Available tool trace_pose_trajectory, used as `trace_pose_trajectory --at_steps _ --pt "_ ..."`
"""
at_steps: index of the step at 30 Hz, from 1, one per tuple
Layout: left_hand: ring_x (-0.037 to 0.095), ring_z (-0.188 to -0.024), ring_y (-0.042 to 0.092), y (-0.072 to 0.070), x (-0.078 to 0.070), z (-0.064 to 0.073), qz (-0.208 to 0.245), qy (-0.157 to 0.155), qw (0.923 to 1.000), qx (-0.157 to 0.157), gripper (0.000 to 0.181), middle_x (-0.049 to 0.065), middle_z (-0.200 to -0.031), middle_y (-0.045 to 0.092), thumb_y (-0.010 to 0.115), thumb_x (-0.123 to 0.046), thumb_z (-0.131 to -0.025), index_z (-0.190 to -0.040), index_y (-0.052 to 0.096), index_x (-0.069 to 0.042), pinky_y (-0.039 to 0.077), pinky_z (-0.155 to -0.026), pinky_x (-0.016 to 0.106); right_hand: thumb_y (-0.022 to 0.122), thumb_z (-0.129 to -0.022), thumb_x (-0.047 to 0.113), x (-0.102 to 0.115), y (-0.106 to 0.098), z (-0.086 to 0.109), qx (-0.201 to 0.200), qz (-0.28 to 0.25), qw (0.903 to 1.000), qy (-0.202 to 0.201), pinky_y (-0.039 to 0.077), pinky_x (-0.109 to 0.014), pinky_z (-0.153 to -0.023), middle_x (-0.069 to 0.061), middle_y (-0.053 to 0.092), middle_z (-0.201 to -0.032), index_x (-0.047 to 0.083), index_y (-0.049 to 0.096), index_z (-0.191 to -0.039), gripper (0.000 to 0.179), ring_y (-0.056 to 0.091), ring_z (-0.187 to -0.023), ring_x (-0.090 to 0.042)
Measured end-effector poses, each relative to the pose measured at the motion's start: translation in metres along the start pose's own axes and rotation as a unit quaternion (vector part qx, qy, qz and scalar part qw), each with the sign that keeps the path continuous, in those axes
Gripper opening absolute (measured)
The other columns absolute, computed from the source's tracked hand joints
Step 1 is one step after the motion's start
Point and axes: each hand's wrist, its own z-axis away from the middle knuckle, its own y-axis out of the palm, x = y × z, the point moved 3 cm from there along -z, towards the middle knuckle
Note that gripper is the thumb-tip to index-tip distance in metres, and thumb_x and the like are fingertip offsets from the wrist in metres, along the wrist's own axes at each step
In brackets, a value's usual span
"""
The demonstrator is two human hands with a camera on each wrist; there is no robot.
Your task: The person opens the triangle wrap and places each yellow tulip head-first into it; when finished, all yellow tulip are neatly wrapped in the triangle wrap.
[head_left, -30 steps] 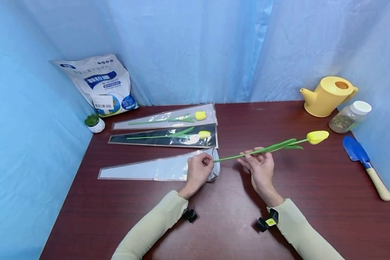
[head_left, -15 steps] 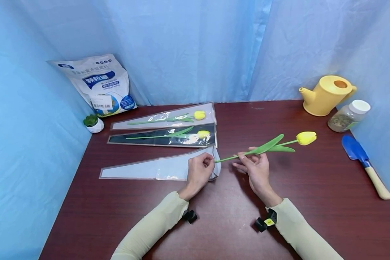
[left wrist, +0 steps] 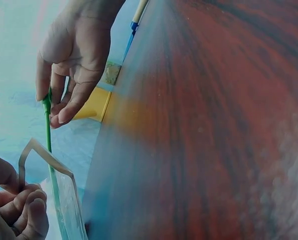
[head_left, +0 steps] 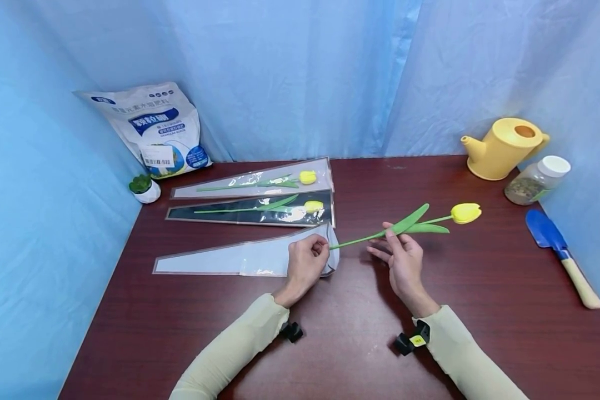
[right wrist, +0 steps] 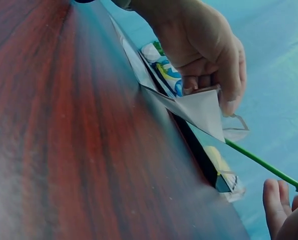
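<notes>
My left hand [head_left: 305, 265] pinches the rim at the wide mouth of a pale flower sleeve [head_left: 200, 263] with a thin border, lying on the table. In the left wrist view that mouth gapes, and the green stem [left wrist: 49, 135] passes into it. My right hand [head_left: 406, 269] holds a yellow tulip [head_left: 466, 213] between thumb and fingers where the leaves join the stem. The bloom points to the right, raised over the table. Beyond the sleeve lie two filled sleeves, a black one [head_left: 182, 214] and a pale one [head_left: 190, 193], each with a yellow tulip inside.
A white printed bag [head_left: 155, 130] and a small potted succulent [head_left: 146, 190] stand at the back left. At the right are a yellow watering can [head_left: 500, 150], a white-lidded jar [head_left: 535, 180] and a blue trowel [head_left: 562, 253]. Blue curtains [head_left: 290, 78] surround the table.
The tulip has shifted left, its stem further into the sleeve, and its leaves have turned. My right hand's fingers have moved along the stem to the leaf base. My left hand stays put.
</notes>
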Motion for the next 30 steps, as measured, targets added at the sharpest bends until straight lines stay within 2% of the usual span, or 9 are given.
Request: trace_pose_trajectory --at_steps 3,8,13,18,22,24,30 --pt "0.005 -0.053 0.057 -0.0003 0.0002 -0.0007 -0.003 0.001 1.0000 -0.001 0.010 0.007 -0.064 0.070 0.065 -0.002 -0.086 -0.080 0.073 -0.003 0.044 -0.053 0.012 0.057 -0.101 0.015 -0.0021 0.0013 0.0001 0.007 0.024 0.9997 0.003 0.063 -0.033 -0.073 0.003 0.071 -0.102 0.010 0.063 -0.115 0.016 0.076 -0.081 -0.015" --pt "0.002 -0.052 0.053 -0.0010 0.0011 -0.0020 -0.007 0.002 1.0000 -0.007 0.009 0.007 -0.063 0.070 0.066 -0.002 -0.085 -0.079 0.073 -0.003 0.042 -0.053 0.012 0.056 -0.101 0.015 0.0006 -0.0002 -0.0014 0.006 0.025 0.9997 0.006 0.063 -0.035 -0.072 0.000 0.070 -0.094 0.010 0.052 -0.125 0.024 0.076 -0.082 -0.017" --pt "0.003 -0.052 0.055 -0.0009 0.0013 -0.0019 -0.005 0.005 1.0000 -0.007 0.010 0.007 -0.064 0.070 0.065 -0.001 -0.085 -0.079 0.073 -0.003 0.043 -0.052 0.012 0.056 -0.101 0.015 0.0013 -0.0015 -0.0015 0.004 0.030 0.9995 -0.001 0.063 -0.036 -0.073 0.001 0.073 -0.088 0.008 0.048 -0.116 0.018 0.076 -0.082 -0.018" --pt "0.006 -0.054 0.059 -0.0003 0.0001 -0.0014 0.004 0.006 1.0000 -0.006 0.010 0.008 -0.065 0.071 0.065 0.000 -0.085 -0.079 0.073 -0.002 0.045 -0.052 0.012 0.060 -0.099 0.010 -0.0041 0.0023 -0.0005 0.016 0.056 0.9983 0.007 0.063 -0.038 -0.072 0.002 0.075 -0.086 0.008 0.055 -0.104 0.007 0.077 -0.078 -0.016" --pt "0.007 -0.054 0.060 -0.0003 0.0004 -0.0015 0.003 0.008 0.9999 -0.010 0.009 0.008 -0.065 0.071 0.065 0.000 -0.084 -0.079 0.073 -0.002 0.045 -0.053 0.012 0.060 -0.099 0.012 -0.0053 0.0043 0.0009 0.027 0.084 0.9958 0.026 0.063 -0.036 -0.072 0.002 0.076 -0.085 0.008 0.060 -0.101 0.004 0.077 -0.079 -0.016" --pt "0.008 -0.054 0.060 -0.0006 0.0009 -0.0018 0.002 0.009 0.9999 -0.012 0.009 0.008 -0.065 0.071 0.065 0.000 -0.084 -0.080 0.073 -0.002 0.045 -0.052 0.012 0.060 -0.100 0.014 -0.0038 0.0037 0.0008 0.020 0.090 0.9953 0.028 0.063 -0.034 -0.072 0.003 0.076 -0.085 0.007 0.060 -0.100 0.007 0.076 -0.079 -0.015" --pt "0.008 -0.054 0.060 -0.0009 0.0013 -0.0012 0.002 0.009 0.9999 -0.010 0.010 0.008 -0.065 0.070 0.064 0.001 -0.085 -0.079 0.072 -0.002 0.044 -0.052 0.012 0.060 -0.099 0.012 0.0005 -0.0007 -0.0014 -0.020 0.063 0.9978 0.011 0.063 -0.033 -0.072 0.002 0.072 -0.086 0.005 0.058 -0.101 0.007 0.074 -0.077 -0.014"
